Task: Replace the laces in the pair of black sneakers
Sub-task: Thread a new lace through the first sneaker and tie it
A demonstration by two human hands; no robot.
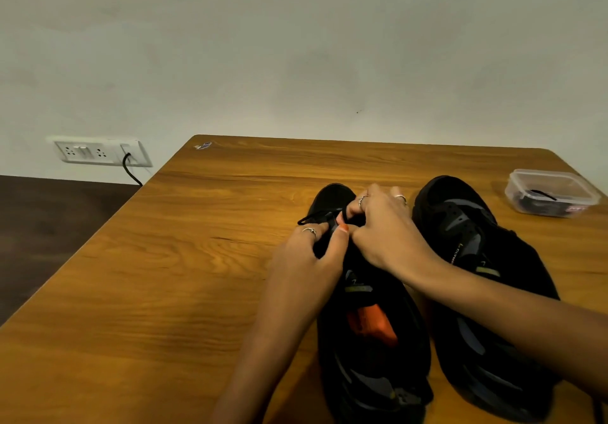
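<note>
- 2 black sneakers sit side by side on the tabletop (pixel 197 259), toes away.
- Left hand (pixel 309 252) pinches the black lace (pixel 312 218) on the left sneaker (pixel 371 341), likely steadying it.
- Right hand (pixel 385 229) pinches lace near the eyelets, probably threading.
- Right sneaker (pixel 477 275) looks unlaced.

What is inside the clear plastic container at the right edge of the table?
The clear plastic container holds something dark lying along its bottom, with a thin black strand on top, possibly a lace. Its frosted walls blur the rest, so the count and kind cannot be told.
</note>
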